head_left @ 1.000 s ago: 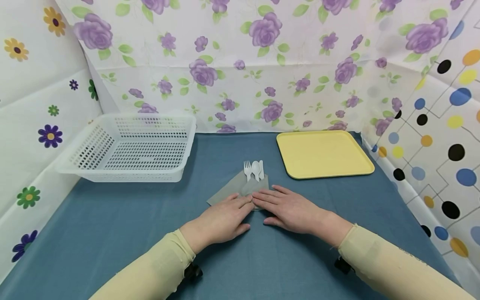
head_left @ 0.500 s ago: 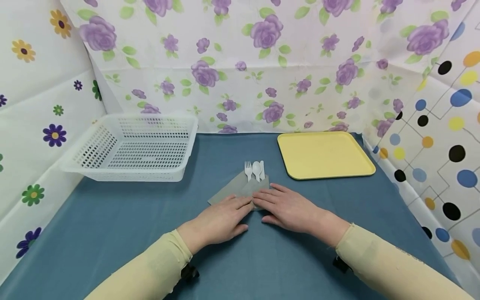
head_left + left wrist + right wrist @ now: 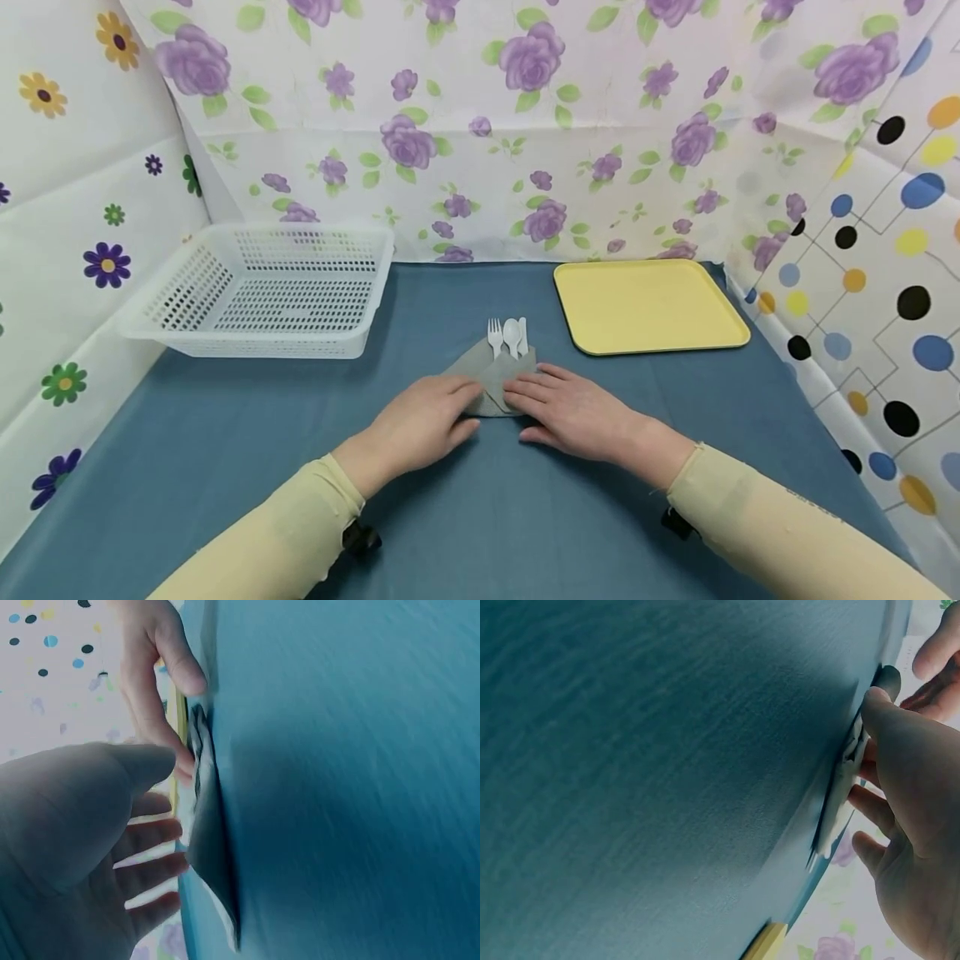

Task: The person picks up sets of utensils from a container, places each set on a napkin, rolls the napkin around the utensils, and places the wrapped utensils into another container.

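A grey napkin (image 3: 512,371) lies partly folded on the blue tablecloth. Out of its top fold stick the heads of a white fork (image 3: 495,335), a spoon (image 3: 512,335) and a knife (image 3: 522,333), side by side. The fingertips of my right hand (image 3: 573,410) press on the folded right part of the napkin, fingers nearly straight. My left hand (image 3: 416,421) is at the napkin's left flap, its fingertips over that side and its thumb apart from them. The left wrist view shows the flap (image 3: 212,832) slightly raised beside the spread fingers of this hand.
A white perforated basket (image 3: 288,343) stands at the back left. The yellow tray (image 3: 652,308) lies at the back right. Patterned cloth walls (image 3: 480,200) enclose the table at the back and both sides.
My left hand has drawn away from the right hand, moving left along the napkin onto its left flap. The right hand stays pressed on the fold.
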`<act>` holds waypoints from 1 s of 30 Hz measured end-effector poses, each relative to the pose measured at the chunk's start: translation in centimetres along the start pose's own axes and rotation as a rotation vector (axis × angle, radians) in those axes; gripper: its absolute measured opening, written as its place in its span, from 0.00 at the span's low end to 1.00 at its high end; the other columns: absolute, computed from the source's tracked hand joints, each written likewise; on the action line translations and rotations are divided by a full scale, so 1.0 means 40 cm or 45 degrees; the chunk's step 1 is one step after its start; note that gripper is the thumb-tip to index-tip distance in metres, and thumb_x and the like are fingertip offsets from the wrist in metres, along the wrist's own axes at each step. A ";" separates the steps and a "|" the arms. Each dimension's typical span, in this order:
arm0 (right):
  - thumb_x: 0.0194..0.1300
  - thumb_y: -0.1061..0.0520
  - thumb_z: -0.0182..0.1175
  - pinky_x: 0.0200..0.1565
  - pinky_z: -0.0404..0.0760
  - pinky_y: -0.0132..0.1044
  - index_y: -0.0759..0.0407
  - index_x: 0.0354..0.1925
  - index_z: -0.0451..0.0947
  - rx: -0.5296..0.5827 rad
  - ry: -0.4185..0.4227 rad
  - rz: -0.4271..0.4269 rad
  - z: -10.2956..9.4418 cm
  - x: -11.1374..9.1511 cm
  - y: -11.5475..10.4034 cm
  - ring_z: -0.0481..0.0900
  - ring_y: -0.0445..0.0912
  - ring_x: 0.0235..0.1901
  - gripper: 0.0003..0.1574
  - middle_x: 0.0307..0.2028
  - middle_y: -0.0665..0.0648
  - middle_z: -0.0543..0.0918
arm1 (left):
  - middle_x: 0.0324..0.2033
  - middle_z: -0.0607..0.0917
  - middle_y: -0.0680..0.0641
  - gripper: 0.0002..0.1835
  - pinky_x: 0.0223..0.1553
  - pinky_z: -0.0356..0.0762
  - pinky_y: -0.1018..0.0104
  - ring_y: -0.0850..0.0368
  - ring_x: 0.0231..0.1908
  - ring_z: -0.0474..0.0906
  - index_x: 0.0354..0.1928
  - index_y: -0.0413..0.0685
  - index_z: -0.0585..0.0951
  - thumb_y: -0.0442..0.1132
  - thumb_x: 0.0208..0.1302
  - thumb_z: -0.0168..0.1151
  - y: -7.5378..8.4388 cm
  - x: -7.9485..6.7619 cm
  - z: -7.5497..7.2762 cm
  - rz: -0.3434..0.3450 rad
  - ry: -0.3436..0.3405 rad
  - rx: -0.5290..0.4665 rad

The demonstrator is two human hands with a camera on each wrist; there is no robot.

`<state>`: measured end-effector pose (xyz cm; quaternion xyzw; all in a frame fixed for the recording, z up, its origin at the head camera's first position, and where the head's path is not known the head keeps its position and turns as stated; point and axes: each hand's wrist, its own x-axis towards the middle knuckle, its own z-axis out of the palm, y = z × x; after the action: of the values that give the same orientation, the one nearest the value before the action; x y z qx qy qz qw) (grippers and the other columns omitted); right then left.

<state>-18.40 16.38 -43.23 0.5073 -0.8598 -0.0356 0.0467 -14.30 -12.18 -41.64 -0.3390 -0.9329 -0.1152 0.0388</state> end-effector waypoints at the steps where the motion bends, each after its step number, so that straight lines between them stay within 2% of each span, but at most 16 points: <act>1: 0.84 0.36 0.60 0.82 0.62 0.57 0.56 0.81 0.73 -0.002 0.003 0.003 -0.001 0.000 0.000 0.72 0.53 0.78 0.40 0.79 0.57 0.75 | 0.66 0.85 0.40 0.26 0.70 0.78 0.43 0.41 0.66 0.81 0.71 0.39 0.82 0.47 0.81 0.69 -0.006 -0.001 -0.002 -0.050 0.015 0.008; 5: 0.85 0.36 0.59 0.82 0.61 0.57 0.57 0.81 0.72 -0.004 0.006 0.007 -0.002 -0.001 0.001 0.71 0.53 0.78 0.41 0.79 0.57 0.74 | 0.61 0.86 0.39 0.23 0.62 0.82 0.42 0.38 0.61 0.83 0.68 0.40 0.84 0.47 0.81 0.69 -0.031 -0.014 -0.009 -0.231 0.066 0.050; 10: 0.85 0.36 0.59 0.82 0.61 0.57 0.56 0.81 0.72 0.000 0.010 0.004 0.000 0.001 -0.001 0.71 0.53 0.78 0.40 0.79 0.57 0.74 | 0.57 0.86 0.36 0.26 0.57 0.84 0.42 0.37 0.56 0.83 0.68 0.37 0.83 0.49 0.81 0.69 -0.055 -0.031 -0.009 -0.393 0.056 0.094; 14: 0.85 0.37 0.60 0.82 0.62 0.57 0.56 0.81 0.72 -0.007 0.013 0.007 0.001 0.002 -0.003 0.72 0.53 0.78 0.40 0.79 0.57 0.75 | 0.58 0.84 0.34 0.29 0.58 0.82 0.40 0.36 0.56 0.81 0.70 0.37 0.81 0.54 0.82 0.66 -0.063 -0.030 -0.004 -0.485 -0.007 0.053; 19: 0.85 0.37 0.60 0.81 0.63 0.57 0.57 0.80 0.73 -0.028 0.031 -0.005 0.000 0.006 -0.002 0.73 0.53 0.77 0.39 0.78 0.57 0.76 | 0.64 0.81 0.32 0.38 0.64 0.78 0.38 0.34 0.63 0.78 0.74 0.37 0.78 0.63 0.82 0.61 -0.059 -0.013 0.001 -0.614 -0.054 -0.005; 22: 0.84 0.37 0.61 0.81 0.64 0.58 0.57 0.80 0.74 -0.029 0.038 -0.010 0.000 0.006 -0.002 0.73 0.53 0.77 0.39 0.78 0.57 0.76 | 0.67 0.80 0.31 0.42 0.66 0.77 0.37 0.33 0.66 0.76 0.75 0.36 0.77 0.67 0.80 0.61 -0.056 -0.001 0.006 -0.655 -0.063 -0.004; 30: 0.84 0.36 0.60 0.80 0.65 0.58 0.56 0.80 0.74 -0.032 0.041 -0.012 -0.003 0.004 -0.001 0.73 0.53 0.77 0.39 0.77 0.57 0.76 | 0.60 0.81 0.32 0.42 0.61 0.79 0.36 0.34 0.59 0.77 0.68 0.36 0.81 0.70 0.78 0.62 -0.049 0.016 0.015 -0.690 -0.068 0.053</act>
<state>-18.41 16.22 -43.13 0.5110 -0.8561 -0.0384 0.0666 -16.04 -13.12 -42.49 -0.0789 -0.9924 -0.0932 -0.0109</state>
